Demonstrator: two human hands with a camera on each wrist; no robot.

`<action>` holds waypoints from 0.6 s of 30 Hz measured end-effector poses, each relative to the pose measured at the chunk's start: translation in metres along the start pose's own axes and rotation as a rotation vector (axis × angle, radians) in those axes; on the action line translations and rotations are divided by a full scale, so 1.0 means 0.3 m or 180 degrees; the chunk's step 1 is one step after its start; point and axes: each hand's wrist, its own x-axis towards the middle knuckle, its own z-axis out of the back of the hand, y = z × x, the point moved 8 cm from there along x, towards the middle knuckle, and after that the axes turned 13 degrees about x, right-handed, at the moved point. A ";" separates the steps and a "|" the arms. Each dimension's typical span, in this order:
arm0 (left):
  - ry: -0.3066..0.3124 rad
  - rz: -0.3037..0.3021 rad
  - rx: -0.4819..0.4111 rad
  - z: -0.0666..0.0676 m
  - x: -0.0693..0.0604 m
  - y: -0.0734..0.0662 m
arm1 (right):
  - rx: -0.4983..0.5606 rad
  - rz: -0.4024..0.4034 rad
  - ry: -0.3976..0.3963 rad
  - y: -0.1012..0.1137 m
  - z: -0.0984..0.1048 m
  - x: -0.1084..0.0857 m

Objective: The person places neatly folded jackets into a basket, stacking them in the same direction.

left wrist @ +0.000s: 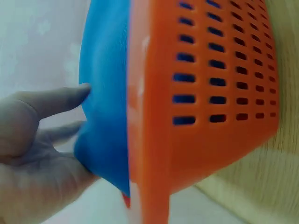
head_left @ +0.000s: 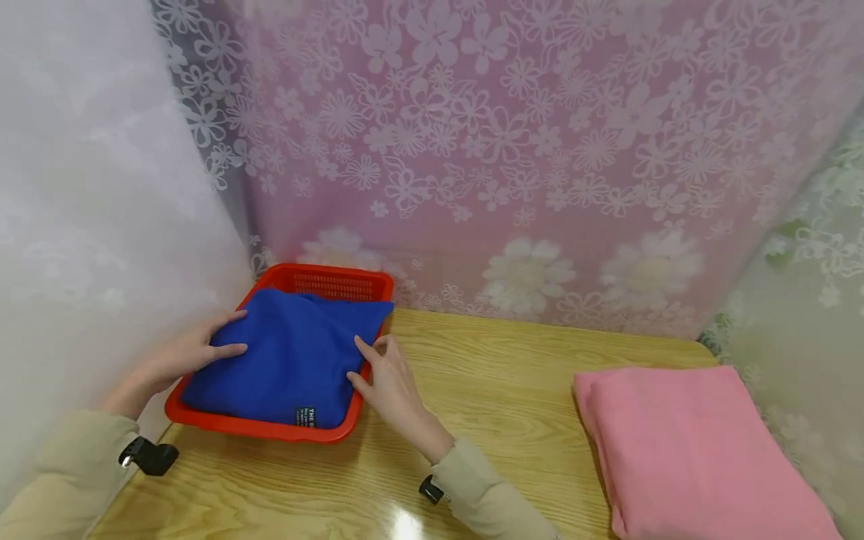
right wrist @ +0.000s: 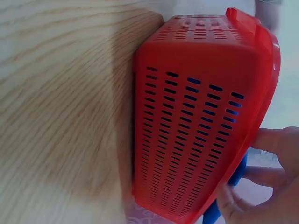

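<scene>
Left hand (head_left: 187, 352): released, fingers straight and spread, tips on the left edge of the blue cloth (head_left: 283, 352). No grip there; the left wrist view agrees.

Right hand (head_left: 394, 382): at the cloth's right edge, thumb and forefinger apart, other fingers bent by the rim. Can't tell if it's pinching any fabric.

Blue cloth: folded, lying in the red basket (head_left: 263, 429), left of centre, lower half of the frame. It fills most of the opening; a gap shows along the far wall. Upper-right corner hangs over the rim, and the left wrist view has the cloth bulging above the rim. Label (head_left: 305, 417) sits at the near edge.

Basket stands on the table (head_left: 499, 390), close to the pale sheet (head_left: 88, 187) at left. Pink cloth (head_left: 688, 450) is folded at lower right, well apart, untouched. Floral curtain (head_left: 472, 150) across the top.

Step looks like settling the blue cloth in the basket. My take: left palm flat to hold the fold, right fingers ease that corner inside the rim, then press evenly down both sides. Don't tug: soft fabric will likely unfold or ruck up. Avoid leaning on the rim; light plastic could slide or tip.
</scene>
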 end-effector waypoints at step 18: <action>-0.0370 0.0085 0.1554 -0.158 -0.015 -0.072 | -0.1042 0.0515 0.1021 -0.004 -0.077 0.046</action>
